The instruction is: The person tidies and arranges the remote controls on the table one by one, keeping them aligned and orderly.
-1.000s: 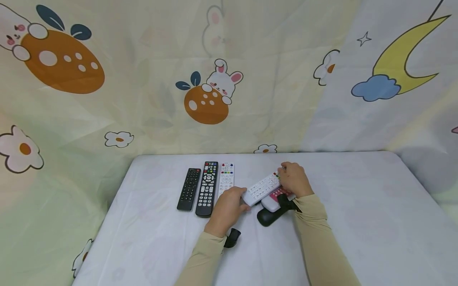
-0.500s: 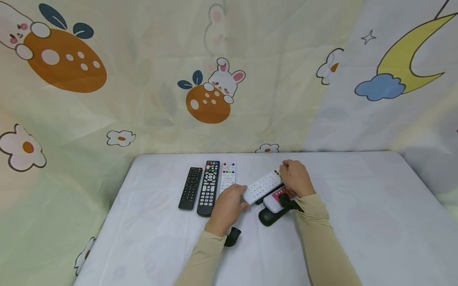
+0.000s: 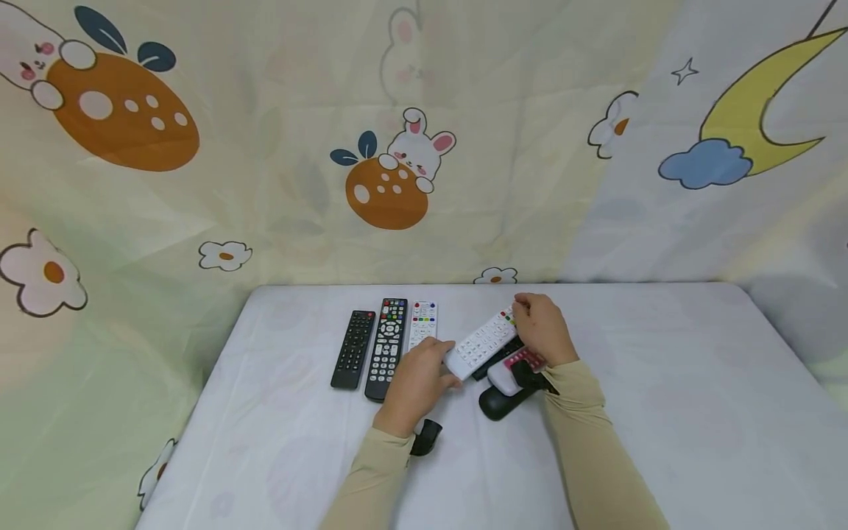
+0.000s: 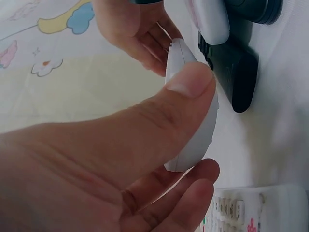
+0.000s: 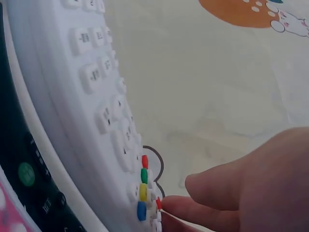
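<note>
A white remote control (image 3: 482,344) with coloured buttons is held at a slant between both hands. My left hand (image 3: 417,379) pinches its near end; in the left wrist view the thumb (image 4: 190,82) lies along one side and the fingers are on the other. At the far end is my right hand (image 3: 545,329), its fingers curled at the coloured-button end. Below the held remote lie a black remote (image 3: 493,361), a white remote with a pink face (image 3: 502,379), and another black remote (image 3: 497,405) nearer the front, partly hidden by the right wrist.
To the left, a short black remote (image 3: 353,350), a longer black remote (image 3: 386,350) and a white remote (image 3: 422,320) lie side by side, the last partly covered by my left hand. They rest on a white-covered table (image 3: 695,412) before a patterned cloth (image 3: 265,147).
Both hands have shifted slightly left with the white remote, and more of the black remote beneath it now shows. The row on the left has not changed.
</note>
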### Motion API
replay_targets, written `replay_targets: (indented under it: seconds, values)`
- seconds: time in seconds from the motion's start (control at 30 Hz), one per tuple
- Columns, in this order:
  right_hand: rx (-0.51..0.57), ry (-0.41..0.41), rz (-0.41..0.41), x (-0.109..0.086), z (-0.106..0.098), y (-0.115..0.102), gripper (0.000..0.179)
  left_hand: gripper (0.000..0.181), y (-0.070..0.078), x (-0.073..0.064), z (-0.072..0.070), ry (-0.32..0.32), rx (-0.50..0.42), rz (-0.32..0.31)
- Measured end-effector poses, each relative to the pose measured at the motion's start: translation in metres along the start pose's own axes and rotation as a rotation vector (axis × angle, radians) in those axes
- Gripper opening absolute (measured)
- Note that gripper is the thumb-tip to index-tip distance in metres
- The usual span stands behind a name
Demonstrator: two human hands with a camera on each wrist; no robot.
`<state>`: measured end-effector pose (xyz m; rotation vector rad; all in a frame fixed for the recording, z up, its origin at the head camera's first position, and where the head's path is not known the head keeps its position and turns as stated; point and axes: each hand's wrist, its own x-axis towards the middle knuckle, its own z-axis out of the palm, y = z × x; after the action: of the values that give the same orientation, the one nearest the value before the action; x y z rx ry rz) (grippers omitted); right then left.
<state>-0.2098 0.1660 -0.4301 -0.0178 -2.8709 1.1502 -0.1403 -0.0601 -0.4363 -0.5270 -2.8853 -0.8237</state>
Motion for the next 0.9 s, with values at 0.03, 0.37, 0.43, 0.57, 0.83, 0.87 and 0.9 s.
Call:
replay_targets:
  seconds: [0.03,0.37,0.43,0.57,0.83,0.87,0.9]
  values:
    - [0.008,0.003,-0.009,0.0,0.001,0.0,0.041,0.063,0.0,0.0,-0.001,0.003,-0.005,0.002]
    - [0.014,-0.019,-0.026,0.005,0.009,-0.003,0.044,0.062,-0.003,0.0,-0.009,0.001,-0.015,-0.022]
    - [0.017,-0.026,-0.024,0.007,0.01,-0.004,0.045,0.062,-0.003,0.0,-0.011,-0.003,-0.015,-0.027]
    - [0.021,-0.033,-0.038,0.009,0.015,-0.006,0.045,0.063,-0.004,0.0,-0.014,-0.009,-0.03,-0.049]
    - [0.015,-0.042,-0.107,0.012,0.025,-0.011,0.044,0.068,-0.006,-0.003,-0.016,-0.011,-0.044,-0.051]
    - [0.014,-0.042,-0.118,0.012,0.025,-0.012,0.044,0.068,-0.006,-0.003,-0.016,-0.01,-0.043,-0.048]
    - [0.013,-0.042,-0.128,0.013,0.026,-0.014,0.044,0.068,-0.006,-0.003,-0.016,-0.012,-0.045,-0.048]
